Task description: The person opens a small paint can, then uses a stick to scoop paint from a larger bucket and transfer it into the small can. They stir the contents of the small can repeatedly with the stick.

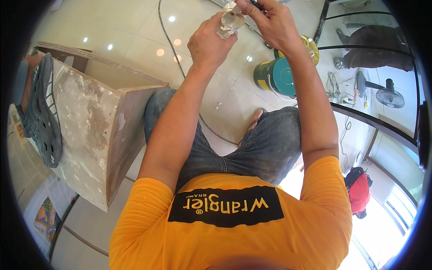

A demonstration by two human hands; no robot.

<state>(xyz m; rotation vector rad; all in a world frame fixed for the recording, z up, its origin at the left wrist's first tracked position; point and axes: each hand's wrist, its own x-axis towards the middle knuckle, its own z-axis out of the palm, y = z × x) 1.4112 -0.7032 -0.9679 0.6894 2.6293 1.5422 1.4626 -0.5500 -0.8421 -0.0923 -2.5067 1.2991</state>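
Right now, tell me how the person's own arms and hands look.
Short, plain orange-yellow sleeves, with both forearms bare below them. The left hand and right hand are ungloved, with no watch or bracelet showing.

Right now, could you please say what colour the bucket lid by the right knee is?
The bucket lid is teal green, in the head view.

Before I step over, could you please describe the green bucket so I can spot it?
On the pale tiled floor, look just left of the person's right forearm. The green bucket stands there, its flat teal lid distinguishing it from the gold-topped container nearby.
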